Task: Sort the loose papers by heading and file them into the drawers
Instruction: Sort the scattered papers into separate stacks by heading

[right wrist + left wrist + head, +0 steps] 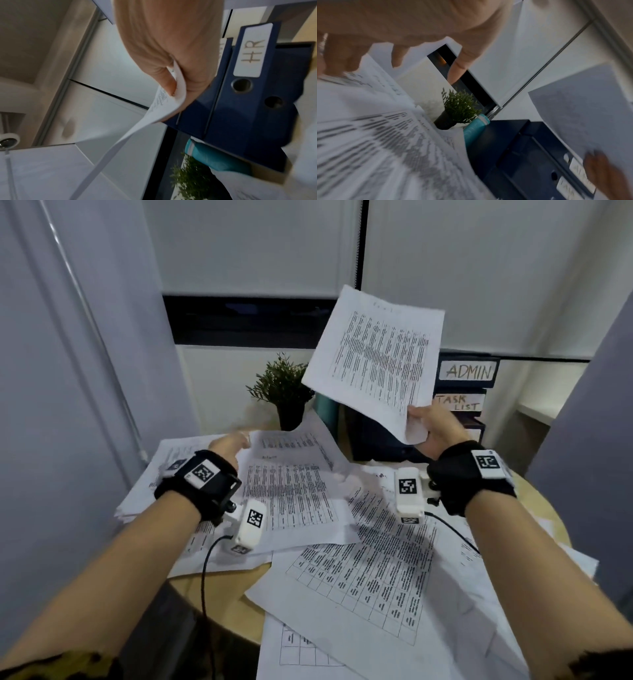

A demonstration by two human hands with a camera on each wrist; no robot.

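My right hand (426, 424) pinches the lower corner of a printed sheet (376, 361) and holds it up in front of the drawers. In the right wrist view my thumb and fingers (193, 75) clamp that sheet (164, 105). The dark blue drawer unit (376, 443) at the back right carries the labels ADMIN (467, 371) and TASK LIST (459, 402); an HR label (251, 51) shows too. Blurred, my left hand (236, 441) hovers over the loose papers (294, 491) with relaxed fingers (460, 66), holding nothing.
A small potted plant (284, 392) and a teal bottle (325, 409) stand behind the papers, left of the drawers. Sheets cover most of the round wooden table (222, 594). Grey partitions close in at left and right, with a window blind behind.
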